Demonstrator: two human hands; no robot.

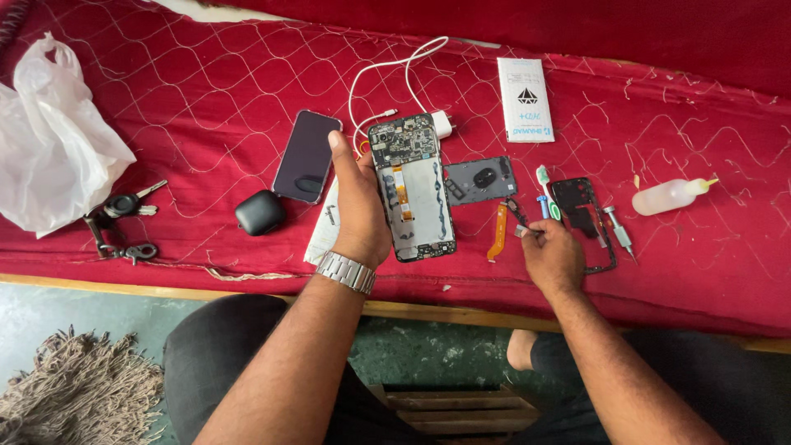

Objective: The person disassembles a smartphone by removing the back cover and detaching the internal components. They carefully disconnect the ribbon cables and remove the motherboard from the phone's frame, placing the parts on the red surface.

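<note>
My left hand (358, 202) grips an opened phone (412, 188) with its back removed, circuit board and metal shield showing, held upright over the red quilted cloth (206, 107). A metal watch (347, 272) is on that wrist. My right hand (550, 255) rests on the cloth to the right, fingers pinched on a small metal part or tweezers tip (525, 232). Close to it lie an orange flex cable (498, 233), a black inner cover plate (480, 180) and a black phone frame (587, 216).
An intact dark phone (306, 156), black earbud case (259, 213), white charger with cable (412, 74), white packet (525, 100), screwdriver (618, 229), small squeeze bottle (669, 196), keys (124, 214) and a white plastic bag (49, 148) lie on the cloth. A wooden edge (99, 284) runs below.
</note>
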